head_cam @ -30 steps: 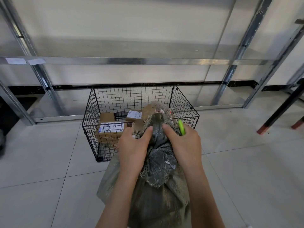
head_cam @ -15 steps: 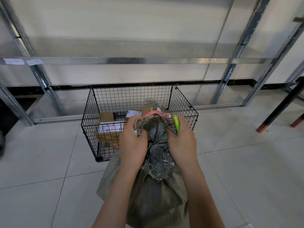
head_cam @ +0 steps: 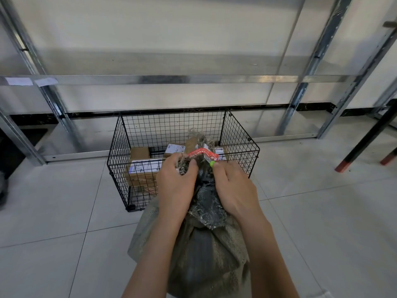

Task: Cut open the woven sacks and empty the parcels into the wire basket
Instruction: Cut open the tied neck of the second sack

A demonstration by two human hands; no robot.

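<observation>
A grey-brown woven sack (head_cam: pixel 199 254) stands on the floor just in front of me, its gathered neck bound by a red tie (head_cam: pixel 203 153). My left hand (head_cam: pixel 176 186) grips the frayed neck on the left side. My right hand (head_cam: pixel 233 190) holds the neck on the right and also clasps a small green-tipped cutter (head_cam: pixel 212 163), whose tip touches the red tie. Behind the sack is a black wire basket (head_cam: pixel 240 145) holding cardboard parcels (head_cam: pixel 141 166) with white labels.
A metal shelving frame (head_cam: pixel 193 79) runs along the white wall behind the basket. Black table legs (head_cam: pixel 365 143) with red feet stand at the right. The floor is pale tile.
The sack's neck has turned so the red tie now faces me. My right hand has swung the green cutter down and inward onto the tie. My left hand has shifted up the neck.
</observation>
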